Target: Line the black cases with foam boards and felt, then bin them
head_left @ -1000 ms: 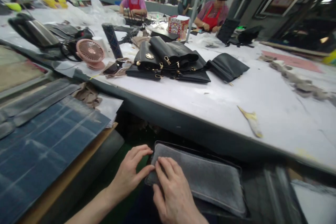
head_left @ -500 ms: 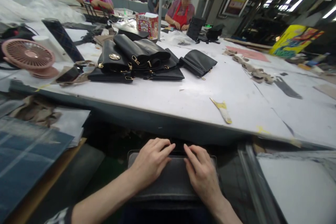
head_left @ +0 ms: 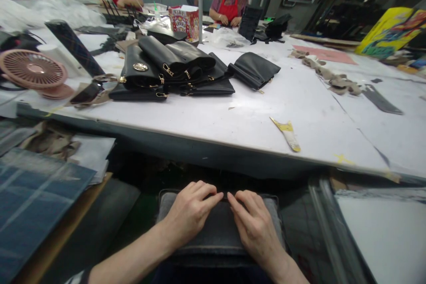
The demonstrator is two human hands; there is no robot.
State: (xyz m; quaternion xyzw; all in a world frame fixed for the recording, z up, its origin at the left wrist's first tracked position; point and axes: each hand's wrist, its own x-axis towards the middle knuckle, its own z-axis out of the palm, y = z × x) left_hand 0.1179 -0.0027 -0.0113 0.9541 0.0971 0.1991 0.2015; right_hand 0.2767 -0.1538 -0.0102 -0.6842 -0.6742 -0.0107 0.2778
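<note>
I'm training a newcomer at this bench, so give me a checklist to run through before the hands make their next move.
1. Left hand at the gray piece's far edge: ok.
2. Right hand at that same edge: ok.
3. Far edge fully visible: not ok, the hands cover part of it.
4. Firm grip on the edge: cannot tell, the pressure doesn't show.
5. Black bags apart from the hands: ok, they lie on the white table.
</note>
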